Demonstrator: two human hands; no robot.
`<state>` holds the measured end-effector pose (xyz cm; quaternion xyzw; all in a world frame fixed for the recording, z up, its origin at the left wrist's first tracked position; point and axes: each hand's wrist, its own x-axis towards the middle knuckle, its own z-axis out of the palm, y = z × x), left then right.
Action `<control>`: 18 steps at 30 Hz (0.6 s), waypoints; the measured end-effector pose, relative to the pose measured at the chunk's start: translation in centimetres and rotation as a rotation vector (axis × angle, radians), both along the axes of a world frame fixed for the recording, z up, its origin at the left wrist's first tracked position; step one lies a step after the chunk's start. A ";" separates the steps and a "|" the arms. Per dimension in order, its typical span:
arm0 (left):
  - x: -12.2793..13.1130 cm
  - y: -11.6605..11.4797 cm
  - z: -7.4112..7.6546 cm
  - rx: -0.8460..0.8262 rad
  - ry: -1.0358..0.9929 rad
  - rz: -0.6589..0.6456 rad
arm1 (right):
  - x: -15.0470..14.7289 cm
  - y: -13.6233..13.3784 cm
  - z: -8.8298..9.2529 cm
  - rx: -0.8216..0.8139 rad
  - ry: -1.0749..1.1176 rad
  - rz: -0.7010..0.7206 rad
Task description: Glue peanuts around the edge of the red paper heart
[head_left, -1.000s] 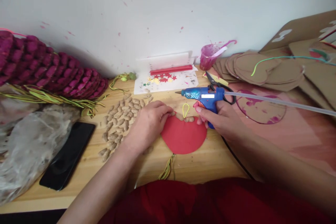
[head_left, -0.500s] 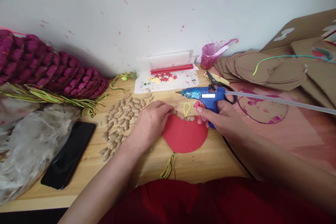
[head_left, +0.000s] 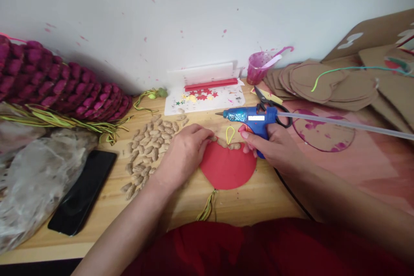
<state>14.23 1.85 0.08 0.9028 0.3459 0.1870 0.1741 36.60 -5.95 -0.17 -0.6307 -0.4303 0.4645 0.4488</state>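
Observation:
A red paper disc [head_left: 227,168] lies on the wooden table [head_left: 258,198], with a yellow loop [head_left: 229,133] at its top edge and a yellow tassel [head_left: 207,209] below. Peanuts [head_left: 228,143] sit along the disc's upper edge. My left hand [head_left: 183,153] rests on the disc's left edge, fingers curled and pressing a peanut there. My right hand [head_left: 274,146] is closed on a blue hot glue gun [head_left: 250,118], its nozzle pointing left above the disc. A clear glue stick [head_left: 343,125] sticks out behind the gun.
A pile of loose peanuts [head_left: 148,151] lies left of the disc. A black phone [head_left: 82,192] and a plastic bag [head_left: 29,181] are further left, magenta decorations [head_left: 61,82] behind. Scissors [head_left: 270,103], a pink cup [head_left: 257,69], star stickers [head_left: 202,97] and cardboard cut-outs [head_left: 333,84] are at the back right.

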 end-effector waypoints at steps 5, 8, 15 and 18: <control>0.0 0.0 -0.1 -0.004 0.010 0.001 | 0.0 0.0 0.0 0.000 -0.005 0.001; 0.0 -0.1 0.0 -0.010 0.006 -0.002 | -0.1 0.0 0.0 0.006 0.016 -0.010; 0.0 -0.2 -0.1 -0.006 0.012 0.000 | 0.0 0.0 0.1 -0.009 0.004 -0.002; -0.3 0.0 0.4 0.008 -0.022 0.017 | -0.1 -0.2 0.1 -0.018 -0.014 -0.013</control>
